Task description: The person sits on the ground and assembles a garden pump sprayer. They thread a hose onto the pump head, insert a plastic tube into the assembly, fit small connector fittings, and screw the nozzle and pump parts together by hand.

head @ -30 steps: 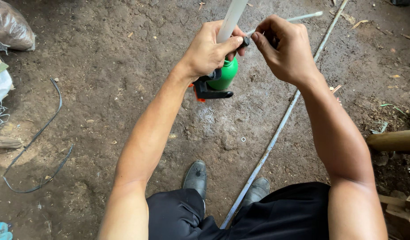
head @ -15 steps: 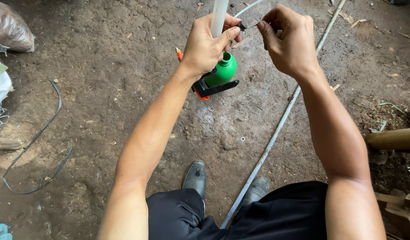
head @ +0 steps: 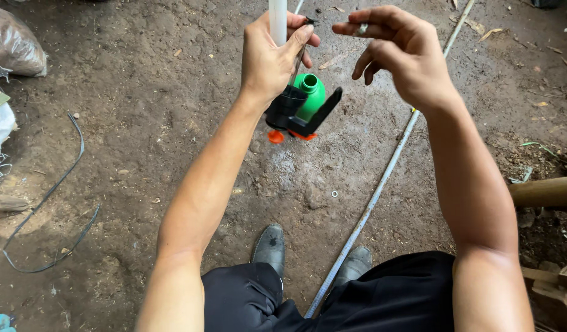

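Observation:
My left hand [head: 272,56] grips a white plastic pipe [head: 277,18] that runs up out of the top of the view. Under that hand hangs a green plastic fitting [head: 312,93] with a black clamp part [head: 308,117] and orange bits beneath it. My right hand [head: 401,52] hovers just right of the pipe, apart from it, pinching a small pale piece [head: 361,27] between thumb and fingertips. A thin dark strip sticks out between the left hand's fingers.
A long thin grey rod [head: 382,178] lies diagonally on the dirt floor from top right down to my shoes [head: 270,245]. A black cable [head: 56,184] curls at left, a sack [head: 13,46] at top left, a wooden pole [head: 544,192] at right.
The pipe and green fitting have shifted up and turned, so the black clamp now points right. My right hand has come away from the pipe end and lifted.

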A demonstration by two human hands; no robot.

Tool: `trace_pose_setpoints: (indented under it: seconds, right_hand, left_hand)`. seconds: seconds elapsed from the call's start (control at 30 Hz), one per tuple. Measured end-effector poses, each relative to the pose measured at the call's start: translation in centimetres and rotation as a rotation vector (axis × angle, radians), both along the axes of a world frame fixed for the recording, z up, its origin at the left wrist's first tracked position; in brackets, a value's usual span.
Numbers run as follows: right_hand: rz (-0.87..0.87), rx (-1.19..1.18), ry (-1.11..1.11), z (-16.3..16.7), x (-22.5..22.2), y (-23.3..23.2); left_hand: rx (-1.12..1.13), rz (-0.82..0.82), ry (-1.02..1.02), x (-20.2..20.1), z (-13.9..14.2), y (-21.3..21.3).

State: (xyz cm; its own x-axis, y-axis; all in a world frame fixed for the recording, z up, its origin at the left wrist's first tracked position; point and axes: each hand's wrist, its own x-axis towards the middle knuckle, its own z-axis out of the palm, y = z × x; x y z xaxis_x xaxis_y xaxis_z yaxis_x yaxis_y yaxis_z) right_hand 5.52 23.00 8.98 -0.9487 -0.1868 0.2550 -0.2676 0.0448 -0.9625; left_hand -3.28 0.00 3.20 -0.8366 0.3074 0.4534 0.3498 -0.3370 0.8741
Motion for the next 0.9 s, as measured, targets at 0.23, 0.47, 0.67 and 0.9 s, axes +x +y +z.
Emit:
trace_pose_setpoints:
  seconds: [0.23, 0.47, 0.67, 0.9]
  right_hand:
    - [-0.254, 0.674, 0.67, -0.4, 0.3, -1.7]
    - [-0.164, 0.576, 0.53, -0.4, 0.5, -1.9]
    - [-0.237, 0.614, 0.609, -0.8, 0.4, -2.0]
    - [-0.249, 0.478, 0.534, -1.4, 0.1, -3.0]
  left_hand:
    - [-0.044, 0.012, 0.04, 1.4, 1.0, 0.3]
    - [-0.119, 0.015, 0.159, 2.4, 1.3, 0.9]
    - [-0.153, 0.074, 0.228, 2.6, 1.5, 1.1]
    - [-0.139, 0.06, 0.308, 3.5, 2.2, 1.0]
